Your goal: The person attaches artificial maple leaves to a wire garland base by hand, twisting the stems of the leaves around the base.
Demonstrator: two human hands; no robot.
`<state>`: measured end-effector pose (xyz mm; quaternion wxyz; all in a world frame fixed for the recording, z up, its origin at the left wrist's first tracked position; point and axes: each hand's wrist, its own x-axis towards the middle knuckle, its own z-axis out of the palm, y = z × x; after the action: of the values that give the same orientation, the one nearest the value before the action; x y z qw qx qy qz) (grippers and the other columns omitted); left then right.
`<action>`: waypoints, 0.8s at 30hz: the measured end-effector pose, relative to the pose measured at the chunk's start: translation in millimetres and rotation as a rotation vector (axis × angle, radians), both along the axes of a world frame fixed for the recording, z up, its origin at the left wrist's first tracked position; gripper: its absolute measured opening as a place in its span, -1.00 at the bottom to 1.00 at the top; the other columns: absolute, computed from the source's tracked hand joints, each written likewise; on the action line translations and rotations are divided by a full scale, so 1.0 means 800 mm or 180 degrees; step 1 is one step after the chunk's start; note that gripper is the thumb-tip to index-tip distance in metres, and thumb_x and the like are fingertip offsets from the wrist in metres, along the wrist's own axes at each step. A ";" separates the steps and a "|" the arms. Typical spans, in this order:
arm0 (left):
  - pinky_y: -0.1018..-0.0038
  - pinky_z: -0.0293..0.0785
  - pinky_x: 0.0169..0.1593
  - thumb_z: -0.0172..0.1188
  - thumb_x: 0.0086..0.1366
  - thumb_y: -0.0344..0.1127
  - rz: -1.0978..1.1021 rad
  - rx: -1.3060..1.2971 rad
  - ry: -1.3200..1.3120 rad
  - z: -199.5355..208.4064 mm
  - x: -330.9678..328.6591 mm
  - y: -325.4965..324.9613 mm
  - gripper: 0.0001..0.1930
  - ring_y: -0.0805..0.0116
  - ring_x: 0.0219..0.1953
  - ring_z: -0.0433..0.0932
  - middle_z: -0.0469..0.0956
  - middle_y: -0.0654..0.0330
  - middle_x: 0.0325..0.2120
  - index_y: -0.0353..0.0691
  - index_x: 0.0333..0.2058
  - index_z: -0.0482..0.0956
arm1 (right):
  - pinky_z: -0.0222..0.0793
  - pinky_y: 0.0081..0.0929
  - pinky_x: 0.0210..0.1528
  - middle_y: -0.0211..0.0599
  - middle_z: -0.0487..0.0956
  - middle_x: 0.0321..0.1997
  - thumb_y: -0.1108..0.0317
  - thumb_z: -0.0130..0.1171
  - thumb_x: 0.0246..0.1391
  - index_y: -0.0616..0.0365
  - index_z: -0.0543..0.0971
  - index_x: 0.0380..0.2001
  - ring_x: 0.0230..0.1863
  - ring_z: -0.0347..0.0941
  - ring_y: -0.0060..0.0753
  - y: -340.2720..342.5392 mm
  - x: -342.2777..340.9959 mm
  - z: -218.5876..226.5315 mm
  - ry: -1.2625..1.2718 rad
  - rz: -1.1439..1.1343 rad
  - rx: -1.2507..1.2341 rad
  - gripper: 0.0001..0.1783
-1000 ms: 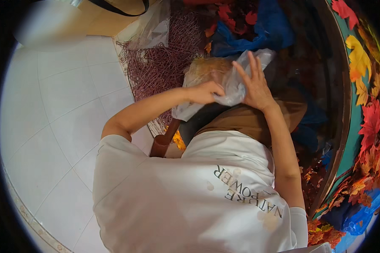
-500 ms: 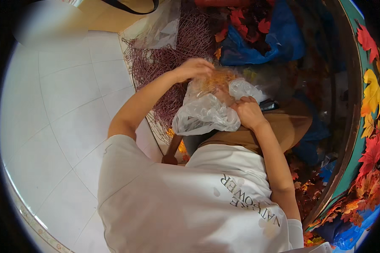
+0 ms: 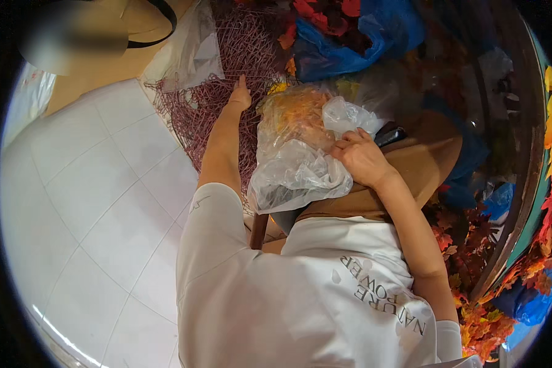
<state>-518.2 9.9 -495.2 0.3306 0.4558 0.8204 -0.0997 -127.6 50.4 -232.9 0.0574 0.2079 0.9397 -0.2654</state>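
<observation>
A clear plastic bag (image 3: 300, 172) with a blurred orange-yellow mass (image 3: 303, 113) inside lies across my lap. My right hand (image 3: 359, 156) grips its bunched edge, fingers curled into the film. To the left, my left hand (image 3: 241, 97) reaches out over a wide pile of thin purple-brown wiry stems (image 3: 196, 116). One finger of it stretches forward, and I see nothing held in it. The other fingers are partly hidden.
A flat clear plastic sheet (image 3: 196, 58) lies on the stems. Blue plastic bags (image 3: 356, 46) sit ahead, beside red artificial maple leaves (image 3: 325, 18). More leaves (image 3: 472, 245) fill the right side near a curved dark rim (image 3: 527, 202). White floor tiles (image 3: 104, 202) spread at left.
My left hand has left the bag and moved left onto the stems. My right hand keeps its grip on the bag. The view has shifted slightly.
</observation>
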 end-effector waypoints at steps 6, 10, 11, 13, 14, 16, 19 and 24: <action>0.19 0.39 0.00 -0.10 0.23 -0.44 0.0759 -0.0432 0.0349 -0.021 0.005 -0.005 -0.62 0.00 -0.04 0.47 0.45 -0.16 -0.08 -0.26 0.05 0.33 | 0.20 -0.06 0.11 -0.46 0.54 -0.30 0.34 0.00 -0.04 0.02 0.56 -0.27 -0.08 0.36 -0.33 -0.001 0.001 -0.002 -0.0101 0.0037 0.0003 -0.76; 0.23 0.43 -0.08 -0.05 0.23 -0.38 -0.0317 -0.0097 0.0827 0.044 0.014 0.001 -0.76 0.04 -0.16 0.54 0.55 -0.07 -0.27 -0.27 -0.18 0.52 | 0.17 -0.03 0.15 -0.44 0.54 -0.27 0.37 0.00 -0.06 0.04 0.56 -0.29 -0.04 0.34 -0.31 0.002 0.009 0.000 -0.0180 -0.0111 -0.0217 -0.77; 0.24 0.43 -0.11 -0.03 0.23 -0.37 -0.0238 0.0650 0.0861 0.057 0.003 -0.007 -0.80 0.02 -0.20 0.54 0.55 -0.06 -0.29 -0.27 -0.25 0.54 | 0.14 -0.02 0.17 -0.41 0.53 -0.25 0.39 0.00 -0.07 0.04 0.56 -0.30 -0.01 0.33 -0.30 -0.001 0.009 -0.001 -0.0244 -0.0120 -0.0155 -0.77; 0.25 0.43 -0.13 -0.01 0.23 -0.36 -0.0153 0.1398 0.0958 0.084 -0.012 -0.023 -0.81 0.00 -0.24 0.54 0.56 -0.04 -0.31 -0.27 -0.31 0.57 | 0.11 0.00 0.19 -0.39 0.53 -0.23 0.40 0.00 -0.08 0.05 0.56 -0.31 0.01 0.31 -0.28 -0.003 0.006 0.003 -0.0245 -0.0105 -0.0088 -0.77; 0.25 0.43 -0.17 -0.01 0.24 -0.37 0.0442 0.1973 0.0995 0.100 -0.020 -0.032 -0.82 -0.03 -0.27 0.53 0.56 -0.04 -0.33 -0.27 -0.32 0.56 | 0.10 0.01 0.20 -0.37 0.52 -0.21 0.41 -0.01 -0.08 0.05 0.56 -0.29 0.05 0.30 -0.26 -0.005 0.005 0.006 -0.0212 -0.0145 -0.0057 -0.76; 0.26 0.41 -0.22 -0.06 0.27 -0.40 0.1155 0.2974 0.0698 0.154 -0.025 -0.051 -0.82 -0.04 -0.32 0.52 0.56 -0.01 -0.37 -0.27 -0.29 0.54 | 0.08 0.02 0.21 -0.34 0.52 -0.18 0.42 -0.02 -0.08 0.06 0.55 -0.27 0.08 0.28 -0.23 -0.005 0.006 0.011 -0.0117 -0.0164 -0.0017 -0.74; 0.39 0.41 -0.31 -0.09 0.30 -0.43 0.0809 0.3911 0.0851 0.274 -0.036 -0.084 -0.82 0.20 -0.46 0.50 0.53 0.08 -0.48 -0.29 -0.28 0.52 | 0.05 0.01 0.23 -0.32 0.49 -0.11 0.46 -0.01 -0.10 0.07 0.53 -0.18 0.15 0.22 -0.18 -0.010 0.006 0.018 0.0170 -0.0344 0.0079 -0.67; 0.54 0.29 -0.50 -0.15 0.35 -0.44 0.1274 0.5390 -0.0394 0.532 0.026 -0.095 -0.79 0.47 -0.63 0.22 0.27 0.26 -0.68 -0.44 -0.23 0.44 | -0.09 0.07 0.28 -0.31 0.39 0.09 0.59 0.01 -0.19 0.04 0.43 0.02 0.27 0.09 -0.06 -0.013 0.018 0.057 0.0105 -0.0429 0.0240 -0.43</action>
<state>-497.1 -65.9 -69.6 -0.0640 0.4002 0.6638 0.6286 -112.8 40.3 -187.6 0.0160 0.2683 0.9337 -0.2364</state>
